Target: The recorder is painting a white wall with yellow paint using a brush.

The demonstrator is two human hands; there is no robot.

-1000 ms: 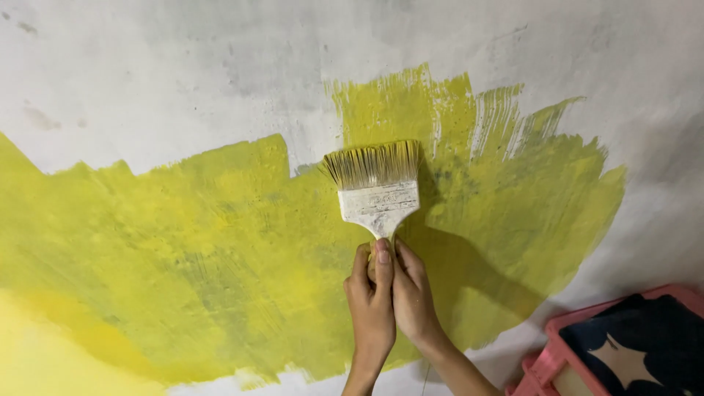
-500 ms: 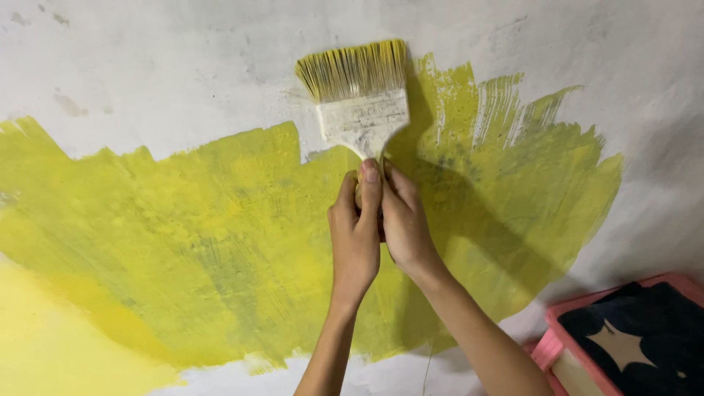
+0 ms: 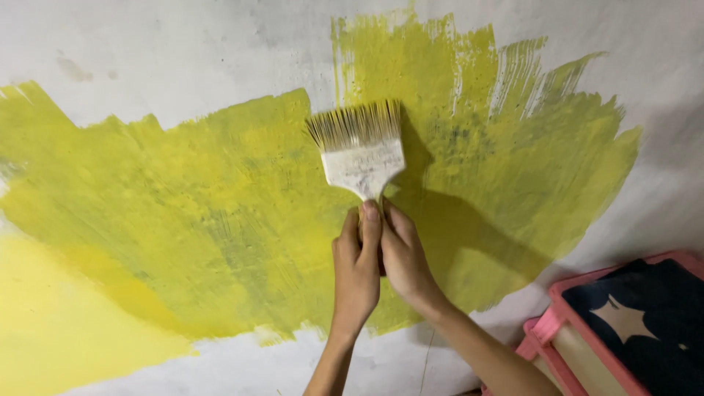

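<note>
- The left hand and the right hand were both wrapped tight around the handle of a wide paintbrush.
- The two hands were pressed side by side, touching each other, with the left thumb lying up along the handle.
- The paintbrush stood almost upright, tilted a little, with its bristles at the top, against the wall.
- Its flat white part was smeared with old paint, and its bristles were tipped with yellow.
- The brush lay over a big patch of yellow-green paint that spread far to the left and right.
- A dark shadow of the hands fell on the paint just to the right.
- A smoother, brighter yellow patch sat at the lower left.
- The wall above was bare grey-white.
- A pink box with a dark top and a pale star showed at the lower right corner.
</note>
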